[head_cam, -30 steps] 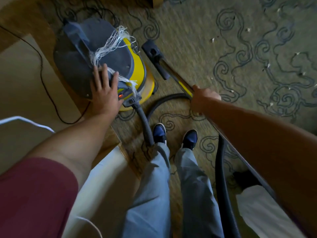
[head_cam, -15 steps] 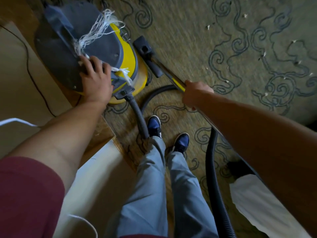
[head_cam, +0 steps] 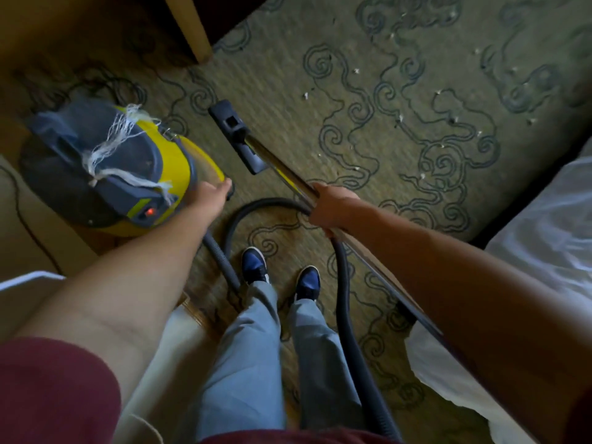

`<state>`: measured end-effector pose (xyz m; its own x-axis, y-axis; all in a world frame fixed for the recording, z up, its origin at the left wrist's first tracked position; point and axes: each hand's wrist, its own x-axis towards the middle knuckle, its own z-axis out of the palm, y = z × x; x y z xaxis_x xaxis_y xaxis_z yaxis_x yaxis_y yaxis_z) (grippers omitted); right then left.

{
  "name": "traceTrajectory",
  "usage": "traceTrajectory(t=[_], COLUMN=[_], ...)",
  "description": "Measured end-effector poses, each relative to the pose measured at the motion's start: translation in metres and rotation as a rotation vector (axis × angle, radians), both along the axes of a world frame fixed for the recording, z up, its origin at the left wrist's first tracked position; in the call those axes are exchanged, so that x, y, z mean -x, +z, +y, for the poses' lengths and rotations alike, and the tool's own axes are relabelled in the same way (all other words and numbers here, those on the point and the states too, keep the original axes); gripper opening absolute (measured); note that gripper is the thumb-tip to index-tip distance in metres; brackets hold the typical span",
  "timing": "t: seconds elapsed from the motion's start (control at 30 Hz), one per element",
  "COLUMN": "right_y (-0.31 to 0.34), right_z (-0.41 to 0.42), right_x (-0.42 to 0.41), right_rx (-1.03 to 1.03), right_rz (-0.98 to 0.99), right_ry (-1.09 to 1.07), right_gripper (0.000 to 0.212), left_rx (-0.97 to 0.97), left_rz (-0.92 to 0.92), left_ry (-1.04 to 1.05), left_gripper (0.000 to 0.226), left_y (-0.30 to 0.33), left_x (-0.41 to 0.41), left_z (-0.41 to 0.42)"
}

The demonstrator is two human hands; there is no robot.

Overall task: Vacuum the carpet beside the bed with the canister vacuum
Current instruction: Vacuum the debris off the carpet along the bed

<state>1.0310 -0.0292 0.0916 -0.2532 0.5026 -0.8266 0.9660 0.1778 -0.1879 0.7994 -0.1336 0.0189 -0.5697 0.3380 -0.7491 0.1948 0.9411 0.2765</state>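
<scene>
Left hand (head_cam: 213, 195) slid off canister (head_cam: 128, 168); right hand (head_cam: 333, 208) clasps wand (head_cam: 282, 169).

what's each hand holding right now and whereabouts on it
The right hand is closed around the vacuum wand, at its near end where the hose joins. The left hand holds nothing; it reaches beside the yellow vacuum.

An olive-green carpet with dark swirling line patterns (head_cam: 400, 129) covers the floor. On it stands a yellow and grey canister vacuum (head_cam: 105, 168) at the left, with its black floor nozzle (head_cam: 237, 136) just beside it. A black ribbed hose (head_cam: 344, 283) loops across the pile near two blue shoes (head_cam: 278, 277). Small white scraps (head_cam: 306, 95) lie scattered further out.
</scene>
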Motion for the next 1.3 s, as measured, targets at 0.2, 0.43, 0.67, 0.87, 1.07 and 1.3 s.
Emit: traceTrajectory(t=[0.2,0.43,0.67,0.87,1.07,1.3], right_y=[0.027,0.039,0.030,0.035,0.047,0.064], right_z=[0.008,0.007,-0.014,-0.037,-0.015,-0.011], right_x=[-0.051,-0.118,-0.185,-0.225,-0.205,-0.176], right_rx=[0.081,0.453,1.101,1.278,0.817,0.140], right_rz=[0.138,0.386,0.650,0.648,0.334,-0.028], right_ry=[-0.180,-0.692,-1.116,-1.120,-1.055,-0.576], right_gripper=[0.071,0.030,0.026,0.043,0.038,0.029], left_rx=[-0.140,-0.332,-0.350,-0.285,-0.036,0.197], left_rz=[-0.698,-1.062,-0.933,-0.811,-0.640,-0.696], left_ry=[0.562,0.853,0.767,0.660,0.443,0.227], left_gripper=[0.068,0.030,0.032,0.033,0.030,0.028], left_y=[0.023,0.065,0.064,0.054,0.048,0.037], left_x=[-0.142,-0.232,-0.274,-0.271,-0.266,-0.301], left_z=[0.053,0.101,0.111,0.131,0.151,0.148])
